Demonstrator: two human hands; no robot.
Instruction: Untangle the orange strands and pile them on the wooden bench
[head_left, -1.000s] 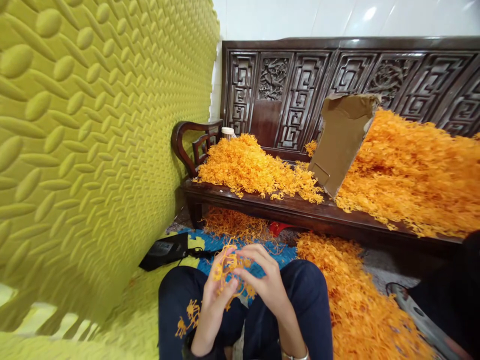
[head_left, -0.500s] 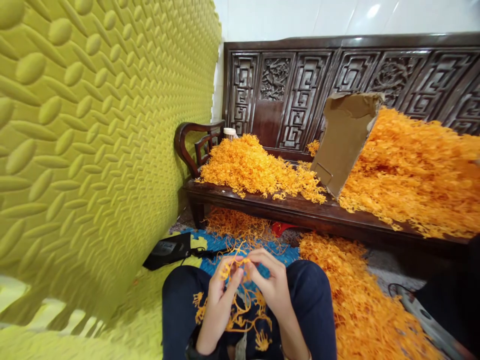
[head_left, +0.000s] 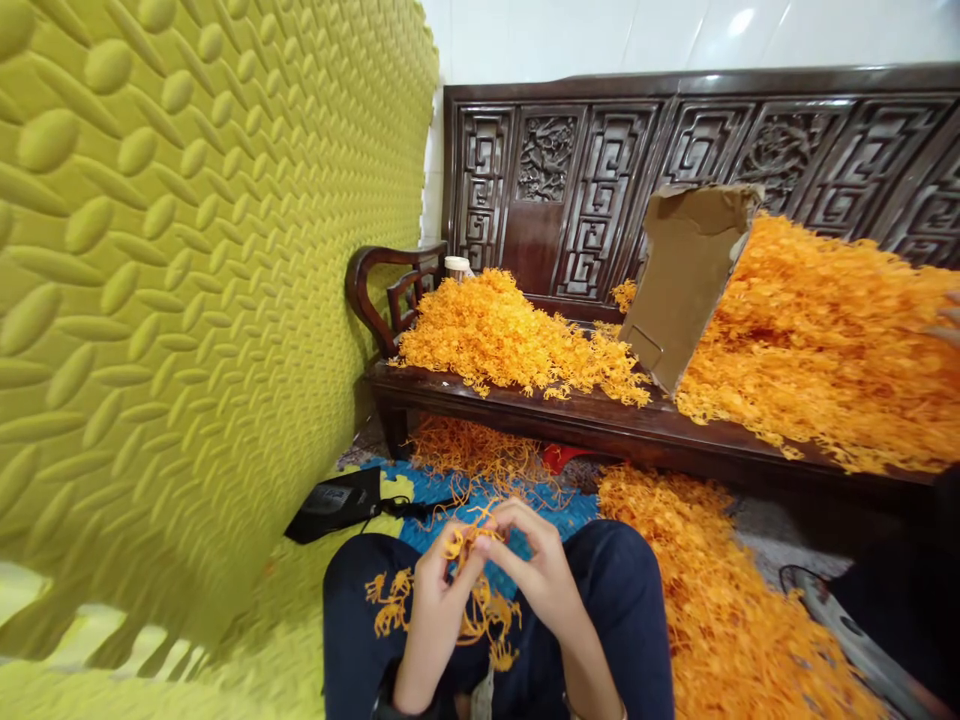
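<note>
My left hand (head_left: 436, 598) and my right hand (head_left: 541, 572) meet above my lap, fingertips pinched close together. Between them they grip a thin orange plastic strand (head_left: 459, 545); its loose ends stick up past my fingers. Below hang more orange strands with small branching, claw-like tips (head_left: 495, 618), swinging between my wrists. Another bunch of these tips (head_left: 391, 600) lies over my left thigh, left of my wrist. The exact spot where my fingertips press is partly hidden.
A dark carved wooden bench (head_left: 495, 400) carries orange heaps (head_left: 495, 330), split by a cardboard piece (head_left: 686, 285). More orange pieces (head_left: 720, 580) cover the floor at right. A yellow foam mat (head_left: 225, 250) stands at left; a black pouch (head_left: 334, 505) lies nearby. Another person's hand (head_left: 949, 318) shows at right.
My fingertips have come closer together, the right hand shifting a little left. The dangling orange strands have swung up and left. Another person's hand shows more at the right edge.
</note>
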